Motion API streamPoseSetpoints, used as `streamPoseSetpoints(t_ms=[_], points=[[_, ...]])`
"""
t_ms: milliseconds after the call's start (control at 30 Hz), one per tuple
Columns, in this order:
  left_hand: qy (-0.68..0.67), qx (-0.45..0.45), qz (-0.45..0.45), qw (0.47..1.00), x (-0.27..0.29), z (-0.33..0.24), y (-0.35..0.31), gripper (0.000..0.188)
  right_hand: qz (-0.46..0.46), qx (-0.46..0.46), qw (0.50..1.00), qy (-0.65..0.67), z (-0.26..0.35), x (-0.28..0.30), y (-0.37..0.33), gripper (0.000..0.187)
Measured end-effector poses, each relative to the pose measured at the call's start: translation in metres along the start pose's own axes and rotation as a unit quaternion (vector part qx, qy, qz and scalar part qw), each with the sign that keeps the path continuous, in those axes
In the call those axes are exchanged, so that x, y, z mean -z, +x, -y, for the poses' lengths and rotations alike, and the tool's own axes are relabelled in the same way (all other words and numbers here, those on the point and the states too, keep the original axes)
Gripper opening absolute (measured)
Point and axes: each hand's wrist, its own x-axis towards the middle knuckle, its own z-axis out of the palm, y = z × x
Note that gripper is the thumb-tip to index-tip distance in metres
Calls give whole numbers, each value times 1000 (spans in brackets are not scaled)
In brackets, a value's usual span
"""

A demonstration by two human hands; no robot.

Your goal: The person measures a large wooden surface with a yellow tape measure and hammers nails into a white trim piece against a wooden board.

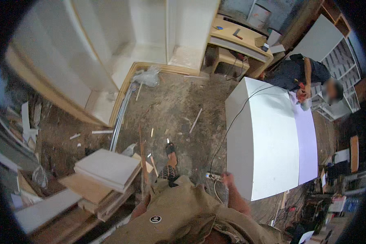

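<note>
White power strip (214, 176) lies just left of right hand's (227, 179) fingertips.

A white power strip (214, 176) with a black cord (232, 122) trailing upward, hanging low beside the white cabinet's corner.

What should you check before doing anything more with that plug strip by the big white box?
1. Right hand on the white plug strip: ok, it touches it.
2. Left hand: cannot tell, hidden.
3. Black cable path: not ok, it drapes over the white cabinet.
4. Floor: not ok, wood scraps lie about.
5. Other person at the cabinet's far end: not ok, working close to the cable.
6. Stacked boards: ok, apart from the hand.
</note>
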Motion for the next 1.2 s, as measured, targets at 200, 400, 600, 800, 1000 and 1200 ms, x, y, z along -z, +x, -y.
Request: streamPoseSetpoints(t_ms=[200,400,600,800,1000,1200], points=[[34,-181,-21,983,163,-191,172,34,8,-123,991,57,51,-43,-14,35],[-54,-266,-57,961,320,-391,311,33,-83,-89,957,-263,81,-65,104,51],[31,-233,-91,968,336,-553,358,41,-44,-169,984,17,137,-41,209,48],[196,-183,40,962,248,-635,351,40,-105,-147,982,57,234,69,326,43],[232,-178,23,956,231,-788,356,39,-231,-29,972,32,299,201,438,37],[93,-254,-17,963,243,-1000,384,34,-263,-54,910,316,341,282,461,39]])
